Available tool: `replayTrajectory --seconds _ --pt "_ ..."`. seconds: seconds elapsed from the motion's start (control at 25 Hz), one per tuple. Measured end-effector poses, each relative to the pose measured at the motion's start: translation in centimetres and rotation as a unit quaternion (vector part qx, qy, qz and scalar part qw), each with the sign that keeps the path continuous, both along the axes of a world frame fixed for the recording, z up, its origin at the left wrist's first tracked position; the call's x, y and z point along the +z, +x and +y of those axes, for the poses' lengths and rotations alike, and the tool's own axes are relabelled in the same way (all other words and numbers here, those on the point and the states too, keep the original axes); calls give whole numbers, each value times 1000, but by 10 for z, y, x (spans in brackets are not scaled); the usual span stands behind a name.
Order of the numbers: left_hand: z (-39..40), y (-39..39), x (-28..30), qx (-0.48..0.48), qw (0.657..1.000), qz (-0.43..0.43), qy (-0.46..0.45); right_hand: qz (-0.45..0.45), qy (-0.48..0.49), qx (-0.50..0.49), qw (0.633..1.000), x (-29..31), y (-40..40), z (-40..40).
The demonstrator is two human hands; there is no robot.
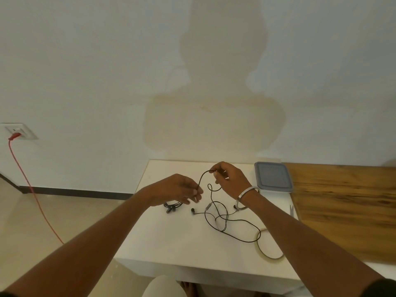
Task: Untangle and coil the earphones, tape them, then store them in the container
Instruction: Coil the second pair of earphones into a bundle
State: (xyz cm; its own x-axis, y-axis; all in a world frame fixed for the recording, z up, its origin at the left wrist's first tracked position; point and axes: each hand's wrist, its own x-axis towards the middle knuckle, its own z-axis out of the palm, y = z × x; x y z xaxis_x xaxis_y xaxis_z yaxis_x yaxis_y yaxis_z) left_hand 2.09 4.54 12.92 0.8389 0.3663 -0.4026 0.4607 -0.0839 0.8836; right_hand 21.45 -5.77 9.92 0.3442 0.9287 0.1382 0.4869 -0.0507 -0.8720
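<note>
We see both hands raised above the white table [171,239], a short arc of black earphone cord stretched between them. The right hand [229,181] pinches the cord between thumb and fingertips; the left hand [180,189] pinches its other end with curled fingers. The rest of the earphones [222,217] lies loosely knotted on the table below, one loop trailing across the tape roll [270,245]. The lidded container [273,176] sits at the far right of the table; a second, already coiled cord [171,205] lies under the left hand. In our judgement, pulling the hands apart now could tighten the knot, and lifting could drag the tape roll or catch the bracelet [246,198].
</note>
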Motion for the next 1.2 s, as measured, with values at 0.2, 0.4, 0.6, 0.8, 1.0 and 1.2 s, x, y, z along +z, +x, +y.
replayTrajectory --seconds 0.2,0.4,0.6,0.8,1.0,1.2 --pt "-5 8 13 51 978 -157 -130 -39 -40 -2 998 -8 -5 -3" --pt "4 6 9 171 974 -147 -11 66 -81 -28 994 -10 -7 -2" --pt "2 0 -8 217 966 -137 17 111 -76 2 991 -9 -9 -2" --pt "-12 7 -7 183 967 -169 62 75 -145 52 985 -8 -17 -2" --pt "-23 17 -7 200 953 -226 41 62 -192 114 973 -10 -23 -1" --pt "-24 22 -10 230 930 -286 -23 53 -228 118 965 -16 -26 1"
